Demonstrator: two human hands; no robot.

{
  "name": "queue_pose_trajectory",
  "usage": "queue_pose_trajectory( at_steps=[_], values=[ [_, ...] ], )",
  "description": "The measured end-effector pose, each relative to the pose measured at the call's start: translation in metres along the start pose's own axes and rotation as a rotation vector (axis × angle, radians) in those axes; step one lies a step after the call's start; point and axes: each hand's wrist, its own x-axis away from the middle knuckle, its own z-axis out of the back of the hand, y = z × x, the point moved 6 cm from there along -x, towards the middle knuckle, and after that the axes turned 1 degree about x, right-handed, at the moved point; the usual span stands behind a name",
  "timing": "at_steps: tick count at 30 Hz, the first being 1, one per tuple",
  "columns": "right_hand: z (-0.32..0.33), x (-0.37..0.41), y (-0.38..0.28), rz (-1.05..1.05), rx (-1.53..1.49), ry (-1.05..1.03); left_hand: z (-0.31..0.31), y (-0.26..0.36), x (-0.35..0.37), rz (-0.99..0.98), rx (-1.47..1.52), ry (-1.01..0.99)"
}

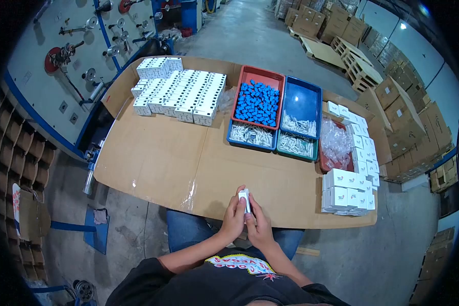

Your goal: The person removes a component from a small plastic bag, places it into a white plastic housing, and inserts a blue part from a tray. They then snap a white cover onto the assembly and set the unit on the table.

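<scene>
A small white box stands between my two hands, close over the front edge of the cardboard-covered table. My left hand grips it from the left, fingers wrapped round its side. From the right, my right hand closes on it with the thumb against its near face. Part of the box is hidden by the fingers.
Rows of white boxes stand at the back left. A red tray holds blue pieces; blue trays and a green tray hold small white parts. At right are clear plastic bags and stacked white boxes.
</scene>
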Motion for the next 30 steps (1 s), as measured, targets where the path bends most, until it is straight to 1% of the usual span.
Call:
queue_pose_trajectory(
  at_steps=[1, 5, 8, 10, 11, 12, 13, 15, 16, 17, 19, 21, 23, 24, 25, 26, 27, 28, 30],
  values=[
    [0.0, 0.003, -0.002, 0.02, 0.02, 0.03, 0.001, -0.002, 0.0, 0.005, -0.004, -0.002],
    [-0.003, 0.006, -0.009, -0.014, 0.01, 0.047, 0.004, -0.005, 0.007, 0.025, -0.032, -0.004],
    [-0.012, 0.012, -0.002, -0.082, -0.075, 0.064, 0.004, -0.004, 0.009, 0.013, -0.059, 0.008],
    [-0.016, 0.016, 0.003, -0.031, -0.092, 0.138, 0.003, -0.003, 0.008, 0.007, -0.05, 0.012],
    [-0.016, 0.016, 0.004, -0.038, -0.094, 0.142, 0.001, -0.004, 0.007, 0.043, 0.008, -0.027],
    [-0.012, 0.013, 0.006, -0.091, -0.176, 0.15, -0.002, -0.001, 0.005, 0.077, 0.068, -0.063],
    [-0.008, 0.009, 0.01, -0.141, -0.256, 0.155, -0.004, 0.004, 0.001, 0.078, 0.067, -0.063],
    [0.004, 0.002, 0.015, -0.178, -0.266, 0.134, -0.01, 0.008, -0.002, 0.151, 0.103, -0.103],
    [0.009, -0.002, 0.016, -0.128, -0.149, 0.134, -0.012, -0.001, -0.003, 0.218, 0.159, -0.145],
    [0.011, -0.002, 0.015, -0.084, -0.031, 0.131, -0.013, -0.007, 0.001, 0.239, 0.164, -0.138],
    [0.013, -0.002, 0.016, -0.136, -0.046, 0.121, -0.024, -0.006, 0.004, 0.277, 0.315, -0.16],
    [0.017, -0.005, 0.01, -0.203, -0.158, 0.119, -0.024, 0.002, 0.004, 0.323, 0.299, -0.193],
    [0.017, -0.008, 0.004, -0.209, -0.166, 0.106, -0.02, -0.001, 0.004, 0.429, 0.389, -0.156],
    [0.017, -0.009, 0.0, -0.124, -0.077, 0.077, -0.019, 0.003, 0.005, 0.512, 0.392, -0.068],
    [0.015, -0.009, -0.003, -0.047, 0.012, 0.044, -0.016, 0.009, 0.002, 0.533, 0.395, -0.057],
    [0.013, -0.008, -0.007, -0.004, 0.068, -0.005, -0.013, 0.008, 0.005, 0.666, 0.353, -0.107],
    [0.012, -0.007, -0.005, -0.039, 0.06, -0.013, -0.012, 0.006, 0.009, 0.798, 0.311, -0.161],
    [0.011, -0.005, -0.007, -0.022, 0.099, -0.005, -0.013, 0.012, 0.01, 0.792, 0.298, -0.136],
    [0.01, -0.007, -0.013, 0.059, 0.218, 0.027, -0.011, 0.021, 0.01, 0.821, 0.303, -0.185]
  ],
)
